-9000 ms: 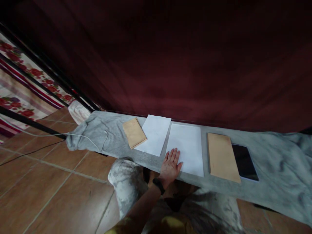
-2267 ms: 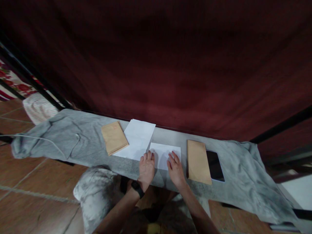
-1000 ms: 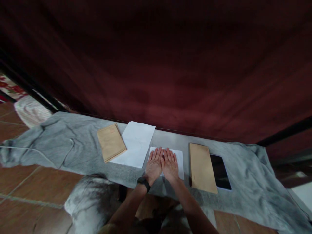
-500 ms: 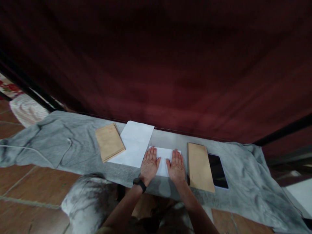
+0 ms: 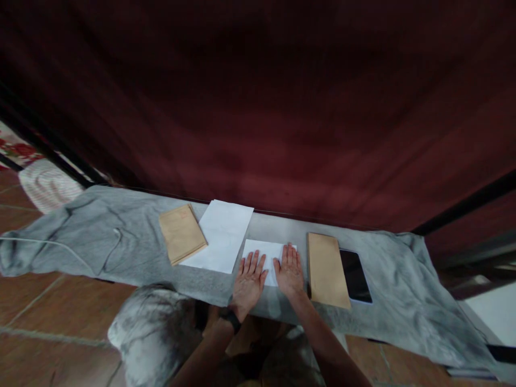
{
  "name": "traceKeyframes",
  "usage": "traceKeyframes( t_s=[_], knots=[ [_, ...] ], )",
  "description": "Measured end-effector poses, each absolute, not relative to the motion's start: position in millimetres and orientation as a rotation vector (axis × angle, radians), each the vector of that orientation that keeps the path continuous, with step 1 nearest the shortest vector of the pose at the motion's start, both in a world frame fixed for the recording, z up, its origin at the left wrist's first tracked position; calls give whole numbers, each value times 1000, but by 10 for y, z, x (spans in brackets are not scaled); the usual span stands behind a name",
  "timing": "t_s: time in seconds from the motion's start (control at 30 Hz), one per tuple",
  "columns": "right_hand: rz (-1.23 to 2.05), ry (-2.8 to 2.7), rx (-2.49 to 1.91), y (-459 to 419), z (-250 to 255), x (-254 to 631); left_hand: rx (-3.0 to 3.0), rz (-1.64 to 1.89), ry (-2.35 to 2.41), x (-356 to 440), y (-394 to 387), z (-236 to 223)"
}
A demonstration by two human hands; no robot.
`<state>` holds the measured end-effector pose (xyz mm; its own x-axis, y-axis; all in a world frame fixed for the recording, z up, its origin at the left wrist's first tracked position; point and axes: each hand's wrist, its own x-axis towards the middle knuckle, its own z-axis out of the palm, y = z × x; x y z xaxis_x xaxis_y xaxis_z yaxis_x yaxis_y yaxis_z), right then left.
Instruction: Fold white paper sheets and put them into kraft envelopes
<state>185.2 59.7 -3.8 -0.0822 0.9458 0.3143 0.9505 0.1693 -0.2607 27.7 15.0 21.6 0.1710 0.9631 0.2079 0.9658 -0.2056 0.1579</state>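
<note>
A small white sheet of paper (image 5: 268,249), which looks folded, lies on the grey cloth in front of me. My left hand (image 5: 249,282) rests flat over its left part, fingers spread a little, with a dark band on the wrist. On its right part lies my right hand (image 5: 290,271), palm down, fingers stretched out and thumb apart. Left of the paper are larger white sheets (image 5: 226,231), partly under a stack of brown envelopes (image 5: 183,234). To the right of my right hand is another stack of brown envelopes (image 5: 328,271).
A dark-screened tablet or phone (image 5: 356,275) sits beside the right envelopes. Grey cloth (image 5: 133,231) covers the long narrow surface, with a white cable (image 5: 60,244) across its left end. A dark red curtain (image 5: 258,134) hangs behind. Tiled floor (image 5: 36,306) shows below.
My left hand has slid toward me on the paper, baring more of its upper left. My right hand stays flat on the right part. The view has shifted slightly.
</note>
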Motion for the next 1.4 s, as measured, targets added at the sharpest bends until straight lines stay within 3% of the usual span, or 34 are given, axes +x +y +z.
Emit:
traceKeyframes(
  t_s=[0.27, 0.8, 0.97, 1.2, 1.4],
  knots=[
    [64, -2180, -1685, 334, 2, 1663, -2410, -405, -1922, 207, 148, 230],
    [-137, -2038, -1695, 27, -120, 1947, -2326, -556, -2007, -28, -197, 110],
    [-177, -2029, -1714, -4, -168, 1946, -2253, -837, -2267, -24, -218, 158],
    [-189, -2034, -1721, 4, -171, 1945, -1729, -1455, -2996, -33, 123, 442],
    [-164, -2033, -1744, 7, -141, 1945, -1619, -1649, -3132, -67, 201, 547]
  ],
)
